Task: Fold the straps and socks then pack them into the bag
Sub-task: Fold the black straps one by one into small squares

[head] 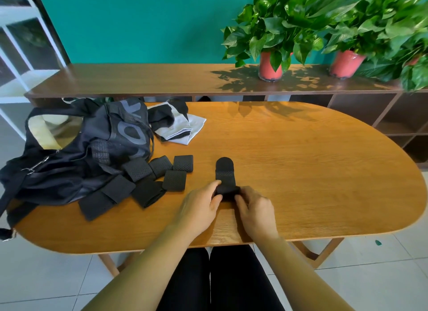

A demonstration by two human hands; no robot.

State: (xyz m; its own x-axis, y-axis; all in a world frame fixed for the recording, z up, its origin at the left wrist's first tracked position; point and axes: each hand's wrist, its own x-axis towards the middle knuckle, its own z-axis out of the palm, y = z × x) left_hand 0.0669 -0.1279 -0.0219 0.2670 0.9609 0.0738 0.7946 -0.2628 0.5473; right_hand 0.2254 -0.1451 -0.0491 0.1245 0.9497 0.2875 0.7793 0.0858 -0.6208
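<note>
My left hand (199, 206) and right hand (254, 208) both pinch the near end of the black strap (224, 171) on the desk (301, 171), and it stretches straight away from me.

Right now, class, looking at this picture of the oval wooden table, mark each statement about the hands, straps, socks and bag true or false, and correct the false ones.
1. The left hand and right hand both pinch one black perforated strap. True.
2. The black-and-white socks lie inside the black fabric bag. False: they lie on the oval wooden table, beside the bag.
3. Several folded black straps lie on the table next to the bag. True.
4. The green plants stand in blue pots. False: the plant pots are red.
</note>
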